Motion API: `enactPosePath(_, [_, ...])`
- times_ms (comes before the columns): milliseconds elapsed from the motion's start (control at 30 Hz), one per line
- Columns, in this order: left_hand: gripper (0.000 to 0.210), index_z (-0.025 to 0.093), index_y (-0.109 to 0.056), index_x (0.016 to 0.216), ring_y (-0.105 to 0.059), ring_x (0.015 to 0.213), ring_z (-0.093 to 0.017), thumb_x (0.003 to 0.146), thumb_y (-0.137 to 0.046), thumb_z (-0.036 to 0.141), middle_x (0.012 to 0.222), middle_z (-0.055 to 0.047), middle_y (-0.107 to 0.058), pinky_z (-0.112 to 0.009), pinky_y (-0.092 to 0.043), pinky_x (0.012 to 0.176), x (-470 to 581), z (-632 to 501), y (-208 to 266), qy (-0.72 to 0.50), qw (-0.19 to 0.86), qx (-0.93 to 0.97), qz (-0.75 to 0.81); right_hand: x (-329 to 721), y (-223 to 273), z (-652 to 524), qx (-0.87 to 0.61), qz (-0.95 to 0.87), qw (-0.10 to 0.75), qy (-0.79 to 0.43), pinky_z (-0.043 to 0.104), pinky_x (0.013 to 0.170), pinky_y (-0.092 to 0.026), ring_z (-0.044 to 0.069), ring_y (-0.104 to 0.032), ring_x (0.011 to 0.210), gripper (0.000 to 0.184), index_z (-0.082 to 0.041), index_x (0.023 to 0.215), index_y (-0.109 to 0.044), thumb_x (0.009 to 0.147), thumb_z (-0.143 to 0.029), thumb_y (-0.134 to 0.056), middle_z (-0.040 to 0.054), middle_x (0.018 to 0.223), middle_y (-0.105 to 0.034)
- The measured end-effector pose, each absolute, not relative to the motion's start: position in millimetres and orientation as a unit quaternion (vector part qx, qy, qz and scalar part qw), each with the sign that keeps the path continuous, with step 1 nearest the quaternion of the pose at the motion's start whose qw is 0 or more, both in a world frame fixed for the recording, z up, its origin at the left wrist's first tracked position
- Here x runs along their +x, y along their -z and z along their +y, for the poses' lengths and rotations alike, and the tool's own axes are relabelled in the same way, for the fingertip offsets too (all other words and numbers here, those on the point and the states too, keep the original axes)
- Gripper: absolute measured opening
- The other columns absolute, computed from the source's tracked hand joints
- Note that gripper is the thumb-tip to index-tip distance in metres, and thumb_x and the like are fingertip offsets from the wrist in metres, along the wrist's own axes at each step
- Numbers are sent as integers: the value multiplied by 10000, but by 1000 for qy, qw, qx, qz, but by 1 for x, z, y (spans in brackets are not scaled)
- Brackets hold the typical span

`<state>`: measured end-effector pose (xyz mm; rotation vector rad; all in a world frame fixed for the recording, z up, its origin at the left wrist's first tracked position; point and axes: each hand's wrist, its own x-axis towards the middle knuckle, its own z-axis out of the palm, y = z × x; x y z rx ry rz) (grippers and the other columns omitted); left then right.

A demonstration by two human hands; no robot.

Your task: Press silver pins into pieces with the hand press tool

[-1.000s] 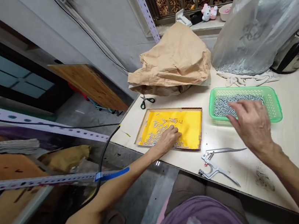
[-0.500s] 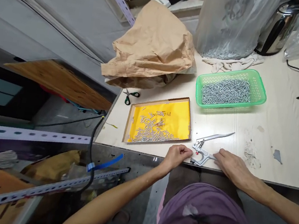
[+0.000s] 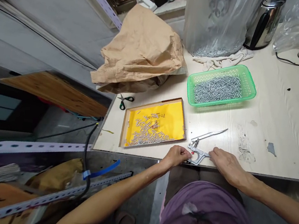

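Metal hand-press pliers [image 3: 201, 155] with a spring and a red tip in the jaw lie near the table's front edge. Their upper handle stands apart from the lower one. My right hand [image 3: 226, 166] is closed on the end of the lower handle, its fingers partly covering it. At the jaw end, my left hand [image 3: 176, 156] is pinched, thumb and fingertips together; whatever they hold is too small to make out. Behind that hand is a shallow cardboard tray [image 3: 185, 126] with a yellow lining and many small metal pins [image 3: 146, 132].
A green plastic basket [image 3: 253, 90] full of small metal pins stands behind the pliers. Scissors [image 3: 124, 101] lie left of the tray. Further back are a crumpled brown paper bag [image 3: 144, 48], a clear plastic bag [image 3: 218, 21], a cloth [image 3: 223, 59] and a steel kettle [image 3: 264, 22].
The view has shifted slightly, so most table things appear a little further left. Both hands stay at the pliers, with the left still pinched by the jaw and the right on the handle.
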<state>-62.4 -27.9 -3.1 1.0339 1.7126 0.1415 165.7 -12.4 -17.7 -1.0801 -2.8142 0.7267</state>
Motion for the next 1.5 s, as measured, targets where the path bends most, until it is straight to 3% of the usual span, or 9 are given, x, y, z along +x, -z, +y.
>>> enactPosePath(67, [307,99,-684,704,-340,464,-76,665,-624,397,445,70,-417,-211,-246,490,-63,-28,4,-56,548,428,717,167,17,-5,-347,-913,29,-211,323,714,-428,219,-565,875,171,-174,1035,-574,908,-218,-467,115,1023,-603])
enactPosePath(233, [319,114,-650,676,-292,423,-60,664,-616,430,431,79,-403,-207,-211,460,-63,-31,6,-68,567,415,709,169,15,20,-373,-921,51,-101,509,965,-340,398,-359,1285,895,-113,1391,-357,715,-611,-667,243,1395,-434])
enactPosePath(333, [324,121,-631,651,-284,414,-55,661,-622,446,428,80,-400,-204,-204,451,-63,-33,6,-75,564,409,713,167,16,28,-368,-926,23,-80,505,991,-304,396,-386,1261,1000,-75,1386,-364,631,-623,-726,244,1350,-482])
enactPosePath(500, [301,127,-624,662,-296,389,-56,686,-615,427,415,86,-390,-202,-219,436,-61,-33,5,-72,569,400,715,163,19,32,-371,-926,17,-77,462,936,-327,339,-505,1048,951,-71,1330,-431,604,-598,-745,193,1152,-589])
enactPosePath(733, [257,120,-641,696,-392,436,-78,780,-589,357,477,62,-433,-205,-312,469,-63,-35,5,-31,518,453,725,164,17,29,-366,-925,30,-96,408,838,-356,299,-492,941,683,-95,1175,-536,659,-489,-751,148,1024,-582])
enactPosePath(933, [175,166,-644,907,-592,878,-196,885,-556,317,925,-64,-635,-312,-482,771,-51,-38,2,-105,237,733,629,168,12,18,-362,-919,64,-141,355,756,-401,271,-479,923,439,-130,1094,-544,740,-321,-719,129,1022,-556])
enactPosePath(1100, [505,143,-447,1280,-491,1178,-284,837,-642,284,1318,-164,-508,-443,-445,980,-27,-11,9,-58,194,864,460,168,15,13,-367,-918,68,-136,362,764,-433,270,-488,925,422,-122,1117,-529,756,-255,-701,123,1005,-560])
enactPosePath(1300, [538,110,-396,1307,-527,1069,-287,854,-611,302,1186,-151,-560,-437,-478,890,-18,6,4,41,201,880,428,167,10,10,-406,-907,41,-105,372,748,-440,284,-505,910,498,-101,1124,-539,733,-335,-741,132,987,-582])
enactPosePath(1500, [154,149,-564,1020,-548,989,-247,917,-518,255,982,-94,-611,-371,-481,806,-14,0,2,68,192,873,443,164,19,0,-380,-917,28,-121,316,675,-398,226,-512,834,73,-161,908,-594,893,-184,-527,87,866,-592])
